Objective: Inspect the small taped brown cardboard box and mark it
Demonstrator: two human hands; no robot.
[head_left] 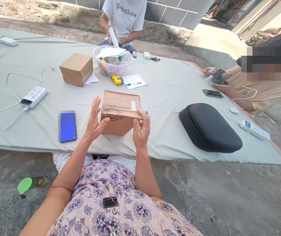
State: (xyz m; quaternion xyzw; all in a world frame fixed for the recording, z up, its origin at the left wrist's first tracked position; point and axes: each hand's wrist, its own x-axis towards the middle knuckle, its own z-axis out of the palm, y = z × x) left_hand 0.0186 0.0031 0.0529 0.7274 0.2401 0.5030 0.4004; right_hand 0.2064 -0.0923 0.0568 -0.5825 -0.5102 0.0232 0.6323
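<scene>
A brown cardboard box point(120, 126) with a scuffed, creased top edge stands on the cloth-covered table in front of me. A small white label with green dots point(133, 105) is stuck to its top. My left hand point(94, 123) is at the box's left side, fingers spread and thumb by the front top edge. At the right front corner, my right hand point(141, 127) grips the box, its thumb on the front face and its fingers curled over the top edge. A tiny dark spot shows beside those fingers; I cannot make out what it is.
A second cardboard box point(75, 70), a plastic basin point(113, 68), a yellow tape measure point(117, 80) and a paper point(135, 82) lie beyond. A phone point(68, 127) and power bank point(34, 97) are left, a black case point(211, 127) right. Two people sit at the table.
</scene>
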